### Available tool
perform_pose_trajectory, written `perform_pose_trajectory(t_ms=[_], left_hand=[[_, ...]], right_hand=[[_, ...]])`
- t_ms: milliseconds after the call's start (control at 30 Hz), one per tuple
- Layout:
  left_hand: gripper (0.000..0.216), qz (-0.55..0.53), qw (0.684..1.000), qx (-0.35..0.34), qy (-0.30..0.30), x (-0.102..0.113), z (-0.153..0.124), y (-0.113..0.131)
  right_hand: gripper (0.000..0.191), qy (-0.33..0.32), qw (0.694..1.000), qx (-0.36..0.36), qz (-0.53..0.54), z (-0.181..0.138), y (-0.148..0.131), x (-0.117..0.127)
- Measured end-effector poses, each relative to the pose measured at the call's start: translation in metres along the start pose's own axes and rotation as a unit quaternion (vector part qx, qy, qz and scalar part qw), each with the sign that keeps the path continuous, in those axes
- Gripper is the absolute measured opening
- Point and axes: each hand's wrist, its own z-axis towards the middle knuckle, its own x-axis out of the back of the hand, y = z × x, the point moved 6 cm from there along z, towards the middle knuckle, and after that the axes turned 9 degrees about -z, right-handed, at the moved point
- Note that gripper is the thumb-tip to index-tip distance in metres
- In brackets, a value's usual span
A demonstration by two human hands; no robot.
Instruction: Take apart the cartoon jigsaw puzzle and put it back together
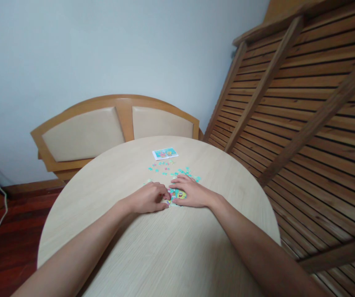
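Note:
A partly joined jigsaw puzzle (pixel 181 194) lies flat on the round table, with a yellow cartoon face on a teal ground. My left hand (pixel 149 198) rests at its left edge, fingers curled in and thumb tip close to them. Whatever those fingertips hold, if anything, is too small and covered to make out. From the right, my right hand (pixel 194 193) lies over the puzzle, its fingers at the top edge and the thumb at the lower edge, spread apart. Loose teal puzzle pieces (pixel 183 171) lie just beyond my right hand, partly covered by it.
More scattered pieces (pixel 165 168) lie farther back, below a picture card (pixel 165 154) showing cartoon figures. The pale wooden table (pixel 109 173) stands before a padded headboard (pixel 84 134). A slatted wooden frame (pixel 289 103) leans at the right. A white cable (pixel 4 210) hangs at the left.

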Motion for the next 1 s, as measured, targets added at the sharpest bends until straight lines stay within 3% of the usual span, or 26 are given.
perform_pose_trajectory(t_ms=[367,1000], left_hand=[[0.016,-0.026,1.000,0.003,-0.010,0.007,-0.001,0.007],[0.018,-0.070,0.997,0.028,-0.025,0.011,-0.005,-0.003]], right_hand=[[0.051,0.005,1.000,0.005,0.004,0.000,0.000,0.001],[0.054,0.006,1.000,0.004,0.010,-0.001,0.003,-0.003]])
